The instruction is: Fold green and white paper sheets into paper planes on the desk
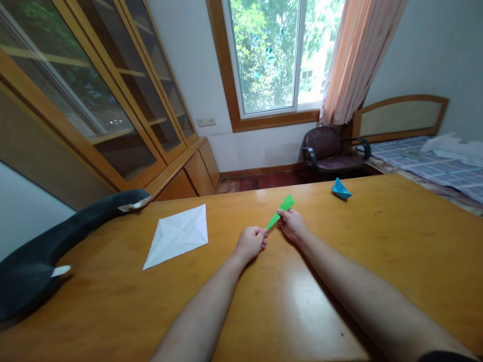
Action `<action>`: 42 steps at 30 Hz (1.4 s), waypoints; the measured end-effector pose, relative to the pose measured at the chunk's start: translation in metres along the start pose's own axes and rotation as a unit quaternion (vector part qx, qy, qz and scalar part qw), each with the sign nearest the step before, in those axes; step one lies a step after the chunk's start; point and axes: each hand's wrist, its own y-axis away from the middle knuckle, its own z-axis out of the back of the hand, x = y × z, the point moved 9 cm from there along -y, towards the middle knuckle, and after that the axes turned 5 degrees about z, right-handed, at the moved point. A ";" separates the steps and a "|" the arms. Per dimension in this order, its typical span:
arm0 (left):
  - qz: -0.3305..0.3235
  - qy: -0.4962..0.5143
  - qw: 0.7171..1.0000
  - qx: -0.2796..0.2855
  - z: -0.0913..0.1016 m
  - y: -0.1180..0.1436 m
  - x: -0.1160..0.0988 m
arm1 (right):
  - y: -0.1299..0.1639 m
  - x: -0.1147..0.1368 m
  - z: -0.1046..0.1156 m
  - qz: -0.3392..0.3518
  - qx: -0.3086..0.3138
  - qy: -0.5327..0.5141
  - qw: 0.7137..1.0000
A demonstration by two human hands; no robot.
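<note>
A narrow folded piece of green paper [286, 204] is held between my two hands above the wooden table, wide at its far end and tapering toward me. My left hand [252, 242] pinches its pointed near end. Along the right edge of the paper, the fingers of my right hand [293, 224] are closed on it, near its middle. To the left lies a creased white paper sheet [183, 232], spread flat. A blue folded paper boat [341, 189] stands near the table's far edge, right of my hands.
A dark goose-shaped object [56, 241] with white patches rests on the left of the table [320, 306]. Past the far edge stand a maroon armchair [326, 148] and a bed [426, 161]. A glass-doored cabinet [151, 85] lines the left wall.
</note>
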 end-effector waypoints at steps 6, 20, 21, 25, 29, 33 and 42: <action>-0.031 -0.069 0.997 -0.019 0.004 0.000 -0.001 | -0.003 -0.005 0.002 -0.018 0.003 -0.020 1.000; -0.080 -0.247 0.965 -0.037 0.010 0.012 -0.015 | -0.009 -0.010 0.007 -0.032 0.005 -0.042 0.999; -0.084 -0.254 0.963 -0.032 0.009 0.013 -0.017 | -0.009 -0.010 0.007 -0.032 0.006 -0.045 0.998; -0.080 -0.265 0.960 -0.028 0.006 0.015 -0.018 | -0.008 -0.010 0.006 -0.034 0.017 -0.052 0.998; -0.030 -0.219 0.974 0.052 0.003 0.017 -0.013 | -0.008 -0.011 0.005 -0.036 0.027 -0.061 0.997; -0.006 -0.191 0.963 0.188 0.011 0.029 -0.023 | -0.007 -0.012 0.005 -0.043 0.040 -0.068 0.996; -0.025 0.042 0.999 0.017 0.049 -0.005 -0.068 | 0.001 -0.015 -0.005 -0.074 0.101 -0.060 0.990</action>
